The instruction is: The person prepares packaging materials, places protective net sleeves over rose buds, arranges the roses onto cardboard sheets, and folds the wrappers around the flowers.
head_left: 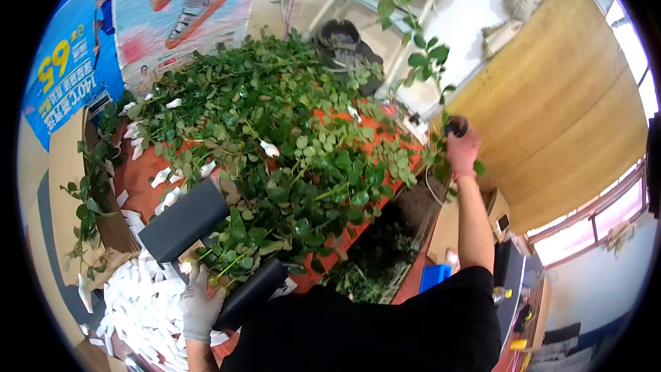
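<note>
My left hand (201, 306), in a pale work glove, is low on the left between two dark padded blocks. Its fingers are closed around the ends of green rose stems (234, 266), partly hidden by the glove. My right hand (463, 146), in a pink glove, is stretched out to the right and closed on a long leafy rose stem (420, 41) rising above it. Something black (456, 126) shows at these fingers; its kind is unclear. A large heap of leafy roses (255, 110), some buds in white sleeves (269, 149), covers the red table (138, 172).
Many white sleeves (141, 303) lie piled at lower left beside a cardboard box (62, 213). Below the table's right edge is a bin of leaves (375, 262). A blue box (434, 277) stands on the right, near a hanging tan sheet (551, 110). Behind are stacked chairs (372, 0).
</note>
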Demonstrator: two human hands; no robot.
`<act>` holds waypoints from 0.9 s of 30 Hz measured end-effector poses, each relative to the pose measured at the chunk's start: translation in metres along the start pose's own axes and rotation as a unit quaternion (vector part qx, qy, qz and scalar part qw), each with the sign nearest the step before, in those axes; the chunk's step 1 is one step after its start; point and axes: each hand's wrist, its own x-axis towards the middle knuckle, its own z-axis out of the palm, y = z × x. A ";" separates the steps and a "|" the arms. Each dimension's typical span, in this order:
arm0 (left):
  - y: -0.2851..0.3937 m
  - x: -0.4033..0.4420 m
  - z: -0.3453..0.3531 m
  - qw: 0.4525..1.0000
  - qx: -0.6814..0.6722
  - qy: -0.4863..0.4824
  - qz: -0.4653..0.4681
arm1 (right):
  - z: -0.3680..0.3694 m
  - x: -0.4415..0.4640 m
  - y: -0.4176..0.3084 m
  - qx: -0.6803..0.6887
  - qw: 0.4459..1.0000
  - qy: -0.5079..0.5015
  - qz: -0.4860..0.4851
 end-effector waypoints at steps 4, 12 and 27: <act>-0.017 -0.001 0.016 0.999 -0.020 0.014 0.029 | 0.030 -0.126 0.076 0.148 0.968 -0.090 0.180; 0.002 0.004 0.005 0.999 -0.029 -0.009 -0.014 | 0.037 -0.350 0.123 0.072 0.900 -0.159 0.400; 0.012 0.008 -0.015 0.996 -0.033 -0.055 -0.068 | 0.185 -0.044 -0.184 0.092 0.831 -0.293 -0.464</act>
